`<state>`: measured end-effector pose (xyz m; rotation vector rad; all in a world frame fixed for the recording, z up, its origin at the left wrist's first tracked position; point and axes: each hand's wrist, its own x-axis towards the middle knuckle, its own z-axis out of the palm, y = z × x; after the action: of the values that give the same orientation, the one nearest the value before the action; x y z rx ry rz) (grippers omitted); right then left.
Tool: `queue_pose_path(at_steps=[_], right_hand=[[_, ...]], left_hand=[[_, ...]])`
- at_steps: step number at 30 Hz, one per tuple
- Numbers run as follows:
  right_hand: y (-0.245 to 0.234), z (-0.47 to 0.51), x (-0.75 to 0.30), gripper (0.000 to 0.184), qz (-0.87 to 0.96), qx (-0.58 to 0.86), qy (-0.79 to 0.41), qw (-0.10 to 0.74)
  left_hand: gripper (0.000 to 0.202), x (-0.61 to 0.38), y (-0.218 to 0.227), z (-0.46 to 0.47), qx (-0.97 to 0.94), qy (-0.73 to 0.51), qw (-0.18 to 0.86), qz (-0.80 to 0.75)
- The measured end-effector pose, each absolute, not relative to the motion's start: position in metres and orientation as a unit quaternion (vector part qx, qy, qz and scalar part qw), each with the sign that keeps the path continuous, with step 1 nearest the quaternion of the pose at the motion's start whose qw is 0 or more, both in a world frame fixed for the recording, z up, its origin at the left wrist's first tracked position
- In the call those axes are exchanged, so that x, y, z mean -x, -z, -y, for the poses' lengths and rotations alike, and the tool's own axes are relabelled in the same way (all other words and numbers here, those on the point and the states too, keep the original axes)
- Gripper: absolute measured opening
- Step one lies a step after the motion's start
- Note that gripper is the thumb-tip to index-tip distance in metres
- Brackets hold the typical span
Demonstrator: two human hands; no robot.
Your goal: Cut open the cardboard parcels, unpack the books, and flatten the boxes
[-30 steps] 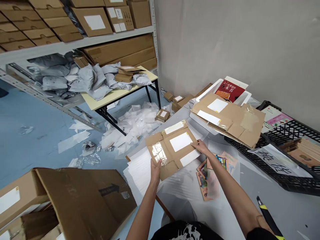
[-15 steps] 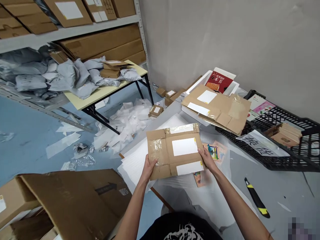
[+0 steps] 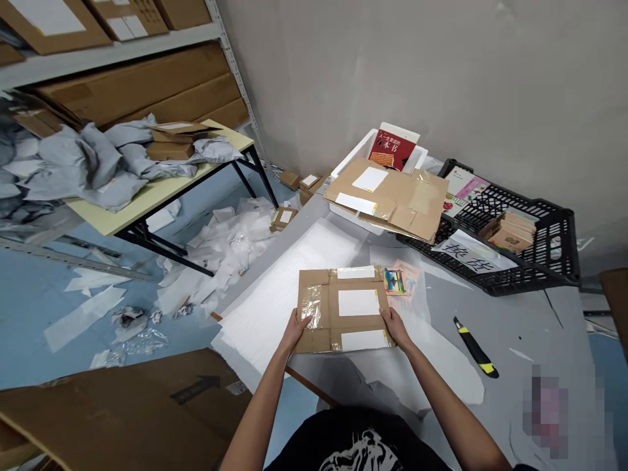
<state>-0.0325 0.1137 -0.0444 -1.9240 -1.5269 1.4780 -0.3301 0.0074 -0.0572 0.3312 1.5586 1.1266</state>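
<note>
Between my two hands is a flattened cardboard box (image 3: 321, 278) with clear tape and several white labels. My left hand (image 3: 296, 329) grips its left edge, thumb on top. On the right edge my right hand (image 3: 395, 326) is closed the same way. Just behind it, colourful cards (image 3: 395, 281) lie partly covered on the grey table (image 3: 441, 340). White packing sheets (image 3: 275, 307) spread under and left of the cardboard. A black and yellow box cutter (image 3: 475, 347) rests to the right of my right hand.
More flattened cardboard (image 3: 392, 196) lies over a white bin (image 3: 350, 157) holding a red book (image 3: 392, 149). Right of it stands a black crate (image 3: 554, 242) with books. A large open carton (image 3: 147, 405) is at lower left. Grey parcels (image 3: 103, 163) pile on a side table (image 3: 115, 219).
The flattened box in both hands has levelled out and come down lower over the table. My view has turned to the right, so the surroundings appear shifted left.
</note>
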Motion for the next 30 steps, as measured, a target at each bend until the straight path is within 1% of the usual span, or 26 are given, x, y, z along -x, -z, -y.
queue_pose_path(at_steps=[6,11,14,19,24,30], right_hand=[[0.06,-0.104,0.035,0.039,0.53,0.714,-0.447,0.099],[0.055,-0.1,0.038,0.039,0.546,0.725,-0.406,0.106],[0.049,-0.098,0.037,0.044,0.548,0.726,-0.396,0.129],[0.034,-0.097,0.024,0.05,0.529,0.733,-0.391,0.171],[0.015,-0.1,0.0,0.059,0.504,0.742,-0.388,0.211],[-0.009,-0.102,-0.022,0.051,0.455,0.741,-0.412,0.271]], left_hand=[[0.059,0.328,0.081,-0.008,-0.153,-0.444,0.533,-0.704],[0.058,0.33,0.077,-0.009,-0.169,-0.434,0.524,-0.713],[0.054,0.327,0.062,-0.011,-0.184,-0.444,0.521,-0.706],[0.046,0.315,0.023,-0.022,-0.203,-0.483,0.523,-0.672],[0.044,0.301,-0.015,-0.039,-0.232,-0.516,0.536,-0.626],[0.051,0.286,-0.049,-0.059,-0.238,-0.513,0.577,-0.589]])
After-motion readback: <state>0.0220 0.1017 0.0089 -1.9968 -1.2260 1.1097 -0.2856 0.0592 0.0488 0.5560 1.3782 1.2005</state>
